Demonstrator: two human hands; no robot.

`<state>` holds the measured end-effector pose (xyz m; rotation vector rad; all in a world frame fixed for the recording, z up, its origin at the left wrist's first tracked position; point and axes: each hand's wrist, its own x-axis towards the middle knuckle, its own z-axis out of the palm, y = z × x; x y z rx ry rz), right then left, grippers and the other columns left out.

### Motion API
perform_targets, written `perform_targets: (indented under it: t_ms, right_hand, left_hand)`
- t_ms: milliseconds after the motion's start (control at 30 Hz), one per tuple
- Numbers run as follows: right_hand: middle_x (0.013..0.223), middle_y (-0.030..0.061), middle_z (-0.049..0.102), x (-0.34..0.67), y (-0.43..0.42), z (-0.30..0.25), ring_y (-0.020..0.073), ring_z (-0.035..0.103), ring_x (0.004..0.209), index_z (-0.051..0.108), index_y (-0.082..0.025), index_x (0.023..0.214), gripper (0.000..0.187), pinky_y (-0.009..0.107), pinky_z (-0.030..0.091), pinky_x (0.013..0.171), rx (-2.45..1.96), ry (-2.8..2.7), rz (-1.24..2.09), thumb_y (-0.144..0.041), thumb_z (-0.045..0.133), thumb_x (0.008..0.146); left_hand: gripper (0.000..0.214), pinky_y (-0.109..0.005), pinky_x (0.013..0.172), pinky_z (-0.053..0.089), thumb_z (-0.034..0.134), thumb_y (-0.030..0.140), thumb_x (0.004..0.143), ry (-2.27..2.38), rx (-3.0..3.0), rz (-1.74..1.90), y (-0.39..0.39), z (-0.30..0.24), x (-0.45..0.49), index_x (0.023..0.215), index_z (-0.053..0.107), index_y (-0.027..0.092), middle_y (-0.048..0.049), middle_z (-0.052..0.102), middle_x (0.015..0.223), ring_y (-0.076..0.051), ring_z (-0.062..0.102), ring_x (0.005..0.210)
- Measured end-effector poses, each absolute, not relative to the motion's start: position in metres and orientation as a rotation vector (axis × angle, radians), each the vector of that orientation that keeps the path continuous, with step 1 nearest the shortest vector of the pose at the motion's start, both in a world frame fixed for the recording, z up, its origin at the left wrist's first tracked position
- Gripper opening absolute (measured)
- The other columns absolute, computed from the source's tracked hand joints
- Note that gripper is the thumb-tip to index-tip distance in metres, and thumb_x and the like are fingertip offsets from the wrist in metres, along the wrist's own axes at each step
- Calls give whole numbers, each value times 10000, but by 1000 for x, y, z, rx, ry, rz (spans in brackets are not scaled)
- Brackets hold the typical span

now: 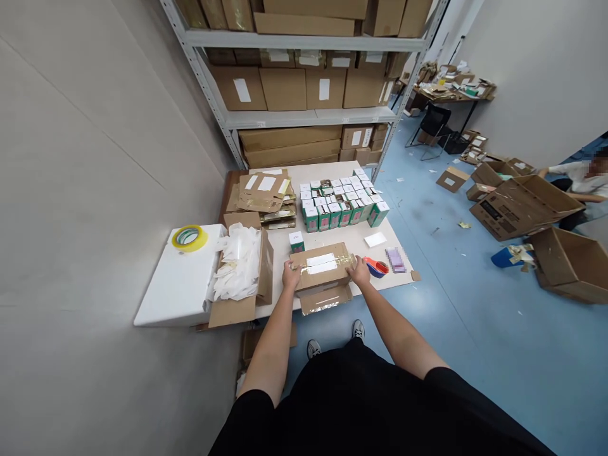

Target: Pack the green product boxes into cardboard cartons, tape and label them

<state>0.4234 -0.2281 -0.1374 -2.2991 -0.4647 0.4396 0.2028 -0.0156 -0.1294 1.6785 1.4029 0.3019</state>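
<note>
A cardboard box (316, 275) with a white label (321, 263) and shiny tape on top lies at the table's front edge. One flap (327, 300) hangs open toward me. My left hand (291, 275) grips its left end, and my right hand (360, 271) holds the right end by the tape. Just beyond the box stands a small green-and-white carton (296, 241). Right of my right hand lies a red-and-blue tape dispenser (376, 266), with a purple stack (396, 260) beside it. A white card (375, 239) rests farther back.
Rows of green-and-white cartons (339, 202) and flattened cardboard (266, 191) cover the table's back. On the left, an open box of white packing material (240, 263) adjoins a white surface bearing a yellow tape roll (189, 238). Shelving (308, 119) rises behind. A person (589, 180) is near large boxes (522, 206).
</note>
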Motion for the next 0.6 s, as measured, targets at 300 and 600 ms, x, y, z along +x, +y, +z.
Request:
perform_targets:
  t_ms: [300, 600]
  right_hand:
    - [1616, 150, 397, 486, -260, -134, 292, 348, 1503, 398, -186, 1564, 690, 396, 331, 1197, -2429, -767, 387, -356, 601, 926]
    - [1216, 176, 708, 584, -313, -174, 271, 660, 1101, 673, -115, 1239, 402, 289, 483, 862, -2566, -651, 697, -314, 683, 890]
  left_hand:
    - [657, -346, 934, 538, 690, 509, 867, 1599, 1615, 279, -23, -144, 220, 1423, 506, 209, -128, 725, 1252, -279, 706, 1129]
    - [519, -358, 944, 551, 653, 473, 911, 1606, 1638, 298, -42, -160, 254, 1355, 556, 222, -90, 724, 1250, -266, 700, 1115]
